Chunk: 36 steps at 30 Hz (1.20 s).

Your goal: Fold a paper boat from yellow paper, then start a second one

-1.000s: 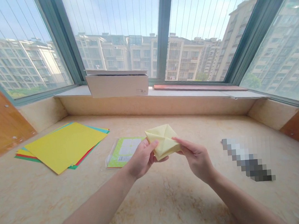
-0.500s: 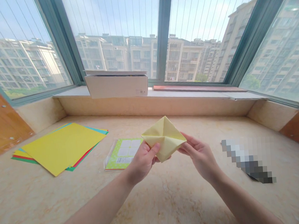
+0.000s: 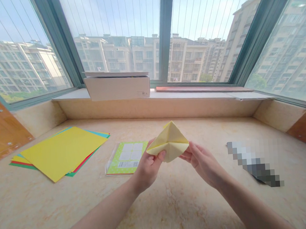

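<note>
A pale yellow folded paper [image 3: 169, 141], creased into a pointed four-flap shape, is held up in the air above the marble counter [image 3: 161, 204]. My left hand [image 3: 146, 169] pinches its left corner between thumb and fingers. On the other side my right hand [image 3: 203, 163] grips the right corner, fingers tucked beneath the paper. Both hands are closed on it.
A stack of coloured sheets [image 3: 62, 150], yellow on top, lies at the left. A green paper packet [image 3: 127, 157] sits just left of my hands. A white box [image 3: 116, 85] and a reddish board [image 3: 201, 89] rest on the window sill. A pixelated object [image 3: 254, 163] lies at the right.
The folded paper has been turned and pushed inward between my hands, so its flaps now rise into a peak. Both hands kept their hold and shifted slightly.
</note>
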Each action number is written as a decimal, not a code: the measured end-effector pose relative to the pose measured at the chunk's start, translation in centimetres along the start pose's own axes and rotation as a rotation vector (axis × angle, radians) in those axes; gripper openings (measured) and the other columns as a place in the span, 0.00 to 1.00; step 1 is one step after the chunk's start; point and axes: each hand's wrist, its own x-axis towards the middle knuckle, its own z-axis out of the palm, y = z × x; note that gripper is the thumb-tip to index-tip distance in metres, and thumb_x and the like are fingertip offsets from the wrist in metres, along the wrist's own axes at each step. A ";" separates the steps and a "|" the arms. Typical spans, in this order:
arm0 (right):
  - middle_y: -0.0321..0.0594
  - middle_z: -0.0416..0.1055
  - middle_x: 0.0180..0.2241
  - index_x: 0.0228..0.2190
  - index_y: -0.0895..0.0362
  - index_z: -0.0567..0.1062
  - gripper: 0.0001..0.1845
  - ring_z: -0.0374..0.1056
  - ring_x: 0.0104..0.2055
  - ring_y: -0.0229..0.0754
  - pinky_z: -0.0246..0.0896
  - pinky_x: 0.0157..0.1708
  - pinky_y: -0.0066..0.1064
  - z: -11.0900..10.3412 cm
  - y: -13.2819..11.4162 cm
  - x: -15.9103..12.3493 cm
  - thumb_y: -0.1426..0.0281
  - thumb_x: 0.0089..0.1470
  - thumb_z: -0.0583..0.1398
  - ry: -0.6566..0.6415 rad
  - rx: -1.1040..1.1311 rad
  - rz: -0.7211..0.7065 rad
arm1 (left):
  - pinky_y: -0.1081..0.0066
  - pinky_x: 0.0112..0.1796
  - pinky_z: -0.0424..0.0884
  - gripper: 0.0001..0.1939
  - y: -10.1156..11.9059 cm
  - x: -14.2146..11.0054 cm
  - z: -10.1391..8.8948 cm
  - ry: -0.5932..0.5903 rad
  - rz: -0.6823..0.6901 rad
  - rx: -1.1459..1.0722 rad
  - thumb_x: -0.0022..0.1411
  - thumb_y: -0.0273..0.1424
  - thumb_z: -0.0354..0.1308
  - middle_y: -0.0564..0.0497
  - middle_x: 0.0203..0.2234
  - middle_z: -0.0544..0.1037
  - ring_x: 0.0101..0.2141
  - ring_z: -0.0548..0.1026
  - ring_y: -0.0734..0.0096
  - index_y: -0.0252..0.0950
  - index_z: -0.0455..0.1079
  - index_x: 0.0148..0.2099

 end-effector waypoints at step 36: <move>0.39 0.74 0.30 0.32 0.55 0.76 0.24 0.69 0.33 0.41 0.63 0.34 0.30 -1.9 -1.3 -1.3 0.58 0.71 0.48 -0.063 -0.556 -0.240 | 0.77 0.23 0.64 0.14 0.3 0.5 -1.4 -0.472 -0.226 -0.047 0.61 0.38 0.66 0.47 0.29 0.78 0.22 0.70 0.79 0.30 0.75 0.39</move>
